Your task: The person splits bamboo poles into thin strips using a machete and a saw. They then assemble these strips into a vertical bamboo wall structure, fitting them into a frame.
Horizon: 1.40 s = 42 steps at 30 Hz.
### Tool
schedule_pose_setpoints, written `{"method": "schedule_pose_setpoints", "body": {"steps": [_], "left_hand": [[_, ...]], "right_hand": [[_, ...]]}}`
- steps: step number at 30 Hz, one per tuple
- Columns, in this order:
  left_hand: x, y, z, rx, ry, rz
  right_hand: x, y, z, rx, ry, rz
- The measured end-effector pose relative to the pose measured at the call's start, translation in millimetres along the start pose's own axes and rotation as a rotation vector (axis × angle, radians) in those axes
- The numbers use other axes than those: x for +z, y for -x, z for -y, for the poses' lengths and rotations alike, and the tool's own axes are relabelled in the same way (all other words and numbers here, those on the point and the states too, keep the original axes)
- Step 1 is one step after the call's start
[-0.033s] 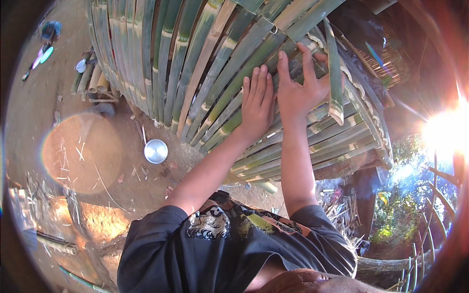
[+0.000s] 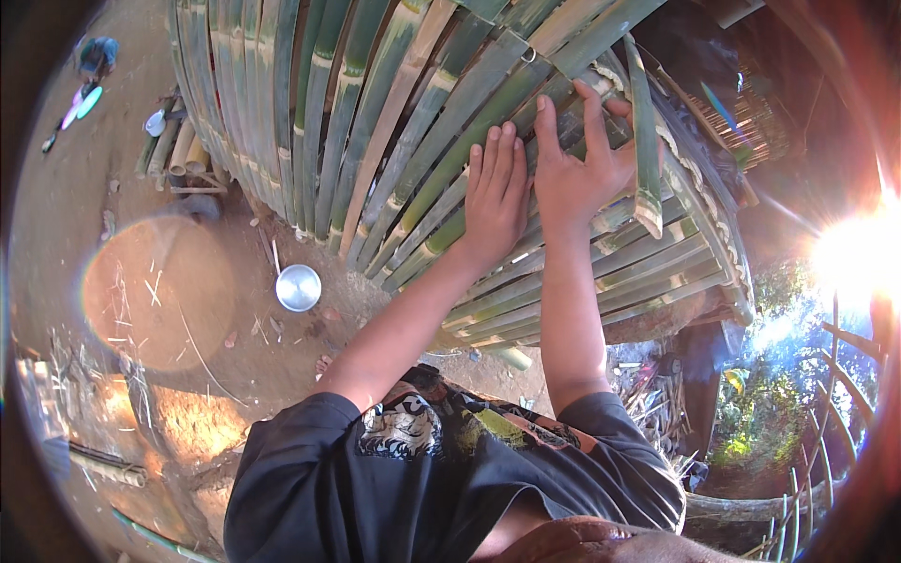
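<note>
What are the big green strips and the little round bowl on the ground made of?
The woven strips look like split bamboo: green skin, pale cut edges, ringed joints, matte. The left hand and right hand press on them. The bowl looks like metal, probably: silvery and shiny.

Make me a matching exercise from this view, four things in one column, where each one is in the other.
Things:
1. left hand
2. right hand
3. round metal bowl
4. cut bamboo poles

Places:
A. on the dirt below the woven panel
B. flat on the green bamboo strips
C. lying at the panel's far left edge
D. fingers at the panel's bound rim

Pairs: 1-B, 2-D, 3-A, 4-C
</note>
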<state>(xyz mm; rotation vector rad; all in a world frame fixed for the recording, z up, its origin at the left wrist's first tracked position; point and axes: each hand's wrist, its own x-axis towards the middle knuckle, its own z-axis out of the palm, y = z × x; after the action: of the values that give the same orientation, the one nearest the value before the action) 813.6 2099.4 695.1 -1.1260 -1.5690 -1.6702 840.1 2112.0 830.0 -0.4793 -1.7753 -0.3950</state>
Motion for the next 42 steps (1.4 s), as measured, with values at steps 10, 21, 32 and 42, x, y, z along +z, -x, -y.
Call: {"method": "schedule_pose_setpoints", "body": {"steps": [10, 21, 32, 42], "left_hand": [[0, -3, 1, 0.018, 0.006, -0.044], [-15, 28, 3, -0.089, 0.091, 0.087], [-40, 82, -5, -0.307, 0.052, 0.346], [-103, 9, -44, -0.260, 0.231, 0.163]], "right_hand": [[4, 3, -19, -0.107, 0.094, 0.014], [2, 13, -13, -0.157, 0.087, 0.019], [-84, 9, -20, 0.943, -1.013, 0.107], [-102, -37, -23, 1.061, -1.386, 0.501]]}}
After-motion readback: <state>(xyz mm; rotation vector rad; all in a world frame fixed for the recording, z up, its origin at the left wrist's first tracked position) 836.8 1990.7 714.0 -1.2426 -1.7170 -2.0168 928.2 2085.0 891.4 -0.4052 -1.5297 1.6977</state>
